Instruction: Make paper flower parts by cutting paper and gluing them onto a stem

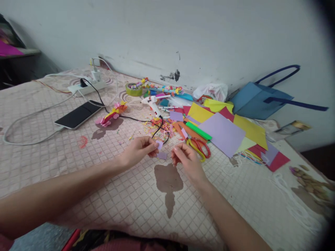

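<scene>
My left hand pinches a small piece of purple paper between thumb and fingertips. Just below it, another small purple paper piece shows near the fingertips. My right hand is held a short way to the right, its thumb and fingers pressed together; whatever they may hold is hidden. Beyond the right hand lie scissors with red and yellow handles, partly under a bright green strip. Past my hands, a white glue gun rests by a heap of coloured paper scraps.
Coloured paper sheets spread at the right, before a blue bag. A phone, a paper flower piece and a power strip with cables lie left. Green tape stands near the wall; white string lies right.
</scene>
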Demonstrator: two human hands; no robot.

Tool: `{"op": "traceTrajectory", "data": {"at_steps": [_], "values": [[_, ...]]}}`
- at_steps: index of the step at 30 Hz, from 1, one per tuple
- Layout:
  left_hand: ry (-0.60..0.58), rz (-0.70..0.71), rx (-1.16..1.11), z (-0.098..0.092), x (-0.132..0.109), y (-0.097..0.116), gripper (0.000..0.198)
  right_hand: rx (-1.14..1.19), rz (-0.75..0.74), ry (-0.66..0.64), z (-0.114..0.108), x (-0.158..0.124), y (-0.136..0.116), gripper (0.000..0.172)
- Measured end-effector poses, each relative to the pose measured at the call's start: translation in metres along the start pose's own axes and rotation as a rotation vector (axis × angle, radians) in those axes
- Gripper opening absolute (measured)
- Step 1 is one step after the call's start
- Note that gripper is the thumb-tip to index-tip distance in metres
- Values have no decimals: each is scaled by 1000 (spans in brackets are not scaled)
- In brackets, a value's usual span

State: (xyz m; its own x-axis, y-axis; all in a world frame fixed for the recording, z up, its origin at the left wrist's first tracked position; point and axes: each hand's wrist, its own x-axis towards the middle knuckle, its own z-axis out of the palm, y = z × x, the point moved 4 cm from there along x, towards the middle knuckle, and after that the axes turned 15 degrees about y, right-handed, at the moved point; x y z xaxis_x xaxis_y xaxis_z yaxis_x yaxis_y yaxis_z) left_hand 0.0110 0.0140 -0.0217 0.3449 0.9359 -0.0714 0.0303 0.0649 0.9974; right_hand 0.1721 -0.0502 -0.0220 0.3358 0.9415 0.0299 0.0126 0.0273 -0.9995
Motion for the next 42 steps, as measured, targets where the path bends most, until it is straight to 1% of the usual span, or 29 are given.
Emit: {"op": "traceTrajectory", "data": {"at_steps": [3, 7, 9, 12, 16, 20, 26, 29, 31, 32, 34, 35, 36, 37, 39, 42], "values": [[-87, 12, 44, 6, -5, -5, 29, -49, -1, -101, 11, -5, 4, 21], [-159, -7, 70, 12, -8, -13, 32, -100, -4, -119, 16, -8, 8, 21], [-152, -23, 56, 12, -7, -14, 33, -106, -13, -117, 16, -8, 8, 20], [-121, -8, 25, 11, -5, -13, 31, -103, -9, -127, 15, -8, 8, 19], [-130, 7, 63, 10, -4, -12, 29, -114, 14, -144, 16, -10, 10, 22], [-100, 19, 74, 10, -5, -12, 30, -117, 49, -183, 16, -11, 12, 24], [-114, 27, 62, 12, -6, -11, 28, -184, 5, -196, 17, -13, 11, 23], [-122, 22, 79, 11, -6, -9, 27, -244, -26, -239, 16, -12, 8, 24], [-90, 17, 90, 9, -4, -8, 27, -351, -122, -205, 7, -6, 2, 26], [-68, 9, 91, 7, -2, -7, 27, -422, -201, -140, -3, 1, -3, 27], [-26, -17, 82, 4, 0, -7, 27, -585, -368, 79, -29, 16, -12, 23], [-10, -31, 77, 3, 2, -7, 28, -658, -430, 161, -43, 24, -15, 21], [1, -44, 71, 2, 2, -7, 28, -750, -460, 240, -58, 32, -16, 21], [8, -55, 64, 1, 3, -6, 28, -865, -458, 294, -71, 40, -14, 22], [21, -72, 60, 0, 4, -6, 28, -1092, -420, 346, -93, 52, -6, 26], [27, -84, 60, -1, 4, -6, 27, -1212, -354, 304, -109, 61, 7, 31]]}}
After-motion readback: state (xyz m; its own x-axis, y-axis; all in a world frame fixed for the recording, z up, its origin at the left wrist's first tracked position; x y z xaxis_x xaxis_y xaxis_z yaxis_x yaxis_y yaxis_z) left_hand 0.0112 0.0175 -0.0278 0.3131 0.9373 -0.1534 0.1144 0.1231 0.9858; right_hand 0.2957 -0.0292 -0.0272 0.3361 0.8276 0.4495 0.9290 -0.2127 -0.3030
